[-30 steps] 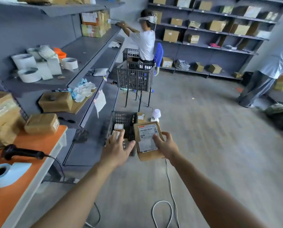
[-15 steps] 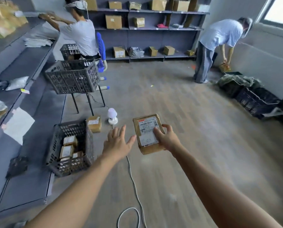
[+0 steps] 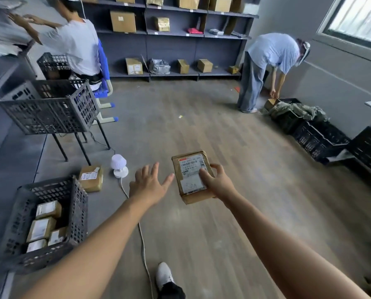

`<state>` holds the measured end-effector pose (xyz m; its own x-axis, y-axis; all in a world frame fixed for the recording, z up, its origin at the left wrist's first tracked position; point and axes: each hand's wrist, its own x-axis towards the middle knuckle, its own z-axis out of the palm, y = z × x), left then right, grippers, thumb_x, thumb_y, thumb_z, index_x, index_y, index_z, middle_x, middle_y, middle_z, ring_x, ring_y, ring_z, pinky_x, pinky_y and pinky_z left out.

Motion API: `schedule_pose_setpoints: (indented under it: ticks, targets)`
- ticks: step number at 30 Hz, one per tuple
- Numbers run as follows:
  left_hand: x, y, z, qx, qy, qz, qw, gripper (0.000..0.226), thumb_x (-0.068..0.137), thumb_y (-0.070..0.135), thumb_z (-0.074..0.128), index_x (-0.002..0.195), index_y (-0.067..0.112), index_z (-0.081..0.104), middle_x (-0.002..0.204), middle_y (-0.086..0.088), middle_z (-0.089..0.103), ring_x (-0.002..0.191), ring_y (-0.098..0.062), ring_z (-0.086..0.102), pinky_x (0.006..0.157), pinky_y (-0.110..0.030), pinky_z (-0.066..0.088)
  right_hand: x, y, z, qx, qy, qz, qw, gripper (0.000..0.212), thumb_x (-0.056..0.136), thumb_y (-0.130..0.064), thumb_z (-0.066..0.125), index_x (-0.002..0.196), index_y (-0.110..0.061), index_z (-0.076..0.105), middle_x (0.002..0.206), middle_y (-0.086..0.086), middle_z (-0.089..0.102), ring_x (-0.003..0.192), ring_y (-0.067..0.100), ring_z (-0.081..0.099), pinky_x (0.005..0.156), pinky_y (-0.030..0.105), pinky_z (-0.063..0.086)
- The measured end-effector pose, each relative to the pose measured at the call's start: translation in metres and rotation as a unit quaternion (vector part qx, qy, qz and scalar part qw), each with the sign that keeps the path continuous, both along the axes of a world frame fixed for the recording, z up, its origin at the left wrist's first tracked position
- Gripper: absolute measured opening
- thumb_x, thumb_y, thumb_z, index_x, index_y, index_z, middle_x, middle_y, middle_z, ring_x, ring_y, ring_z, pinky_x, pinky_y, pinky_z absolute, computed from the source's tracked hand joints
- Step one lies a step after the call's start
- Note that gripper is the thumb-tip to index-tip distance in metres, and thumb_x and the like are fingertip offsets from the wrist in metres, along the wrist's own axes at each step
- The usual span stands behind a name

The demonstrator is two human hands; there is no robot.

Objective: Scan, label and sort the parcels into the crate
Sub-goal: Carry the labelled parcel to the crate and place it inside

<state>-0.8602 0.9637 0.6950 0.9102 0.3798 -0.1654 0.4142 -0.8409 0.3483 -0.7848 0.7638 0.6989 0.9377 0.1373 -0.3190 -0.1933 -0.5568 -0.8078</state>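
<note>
Crate (image 3: 75, 212) now lower left; parcel (image 3: 198, 198) in right hand (image 3: 218, 183), label (image 3: 192, 186) perhaps handwritten.

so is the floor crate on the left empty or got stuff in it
Partly full: the floor crate holds several labelled cardboard parcels, all sitting below its rim.

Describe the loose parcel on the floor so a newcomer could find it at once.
Start at the black crate on the floor, low left. Just beyond its far right corner, beside a small white lamp, lies a brown parcel with a white label. Unlike its neighbours, it rests on bare floor, not in a crate or held.
</note>
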Motion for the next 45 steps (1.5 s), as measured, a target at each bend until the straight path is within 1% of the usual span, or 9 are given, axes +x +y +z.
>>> schedule_pose_setpoints:
  ticks: [8,16,25,31,33,35,37,40,45]
  targets:
    - [0.144,0.073,0.013,0.001,-0.009,0.048,0.999,0.076,0.093,0.068,0.024,0.152,0.022,0.017,0.152,-0.007,0.026,0.141,-0.030,0.021,0.108,-0.047,0.029,0.156,0.076,0.027,-0.014,-0.023,0.053,0.998,0.056,0.087,-0.055,0.061,0.134,-0.029,0.044,0.113,0.004,0.064,0.094,0.021,0.067,0.083,0.048,0.058]
    - [0.213,0.147,0.005,-0.013,0.013,0.156,0.988,0.076,0.091,0.070,0.023,0.151,0.023,0.017,0.154,-0.007,0.022,0.140,-0.032,0.021,0.109,-0.051,0.031,0.269,0.184,0.020,0.002,-0.024,0.163,0.986,0.054,0.090,-0.054,0.060,0.135,-0.028,0.045,0.111,0.005,0.064,0.095,0.022,0.066,0.084,0.043,0.057]
    - [0.261,0.215,-0.001,-0.012,0.048,0.375,0.926,0.076,0.093,0.068,0.025,0.153,0.022,0.016,0.157,-0.009,0.018,0.143,-0.032,0.016,0.111,-0.049,0.025,0.377,0.329,-0.001,0.010,-0.012,0.395,0.918,0.055,0.091,-0.056,0.059,0.134,-0.025,0.046,0.111,0.006,0.066,0.098,0.024,0.066,0.083,0.033,0.050]
    - [0.252,0.227,0.009,-0.029,0.045,0.511,0.858,0.076,0.094,0.068,0.022,0.153,0.022,0.016,0.160,-0.009,0.016,0.145,-0.031,0.014,0.114,-0.047,0.025,0.396,0.404,-0.002,0.030,0.022,0.522,0.852,0.056,0.089,-0.056,0.060,0.133,-0.024,0.045,0.118,0.010,0.065,0.101,0.027,0.066,0.094,0.045,0.052]
    - [0.243,0.229,0.009,-0.030,0.046,0.549,0.834,0.075,0.093,0.068,0.023,0.153,0.024,0.016,0.159,-0.007,0.016,0.145,-0.030,0.014,0.114,-0.050,0.026,0.390,0.425,-0.001,0.040,0.042,0.551,0.833,0.057,0.091,-0.055,0.060,0.136,-0.024,0.043,0.122,0.009,0.063,0.099,0.024,0.066,0.086,0.037,0.054]
    - [0.233,0.234,0.007,-0.026,0.041,0.586,0.809,0.073,0.094,0.067,0.025,0.153,0.024,0.018,0.159,-0.006,0.018,0.145,-0.029,0.015,0.112,-0.050,0.026,0.383,0.443,-0.001,0.040,0.055,0.579,0.813,0.054,0.094,-0.051,0.058,0.137,-0.022,0.042,0.121,0.005,0.060,0.087,0.014,0.063,0.068,0.020,0.050]
    - [0.222,0.241,0.004,-0.031,0.035,0.615,0.787,0.073,0.094,0.066,0.025,0.153,0.023,0.018,0.158,-0.007,0.018,0.145,-0.029,0.014,0.113,-0.050,0.026,0.373,0.462,0.000,0.031,0.058,0.603,0.795,0.054,0.096,-0.048,0.056,0.139,-0.020,0.040,0.115,0.002,0.054,0.082,0.010,0.057,0.061,0.017,0.042]
    - [0.203,0.257,-0.006,-0.032,0.030,0.642,0.766,0.076,0.093,0.068,0.024,0.153,0.022,0.018,0.158,-0.007,0.018,0.145,-0.030,0.014,0.114,-0.050,0.026,0.354,0.497,-0.002,0.018,0.051,0.627,0.777,0.057,0.096,-0.052,0.052,0.141,-0.020,0.038,0.120,0.004,0.057,0.096,0.018,0.056,0.080,0.029,0.045]
    - [0.165,0.307,-0.030,-0.047,0.039,0.668,0.741,0.077,0.091,0.070,0.021,0.153,0.024,0.016,0.160,-0.007,0.016,0.145,-0.032,0.016,0.112,-0.053,0.029,0.308,0.562,-0.022,0.002,0.069,0.658,0.749,0.058,0.091,-0.057,0.057,0.137,-0.026,0.039,0.119,0.000,0.062,0.098,0.018,0.063,0.093,0.042,0.053]
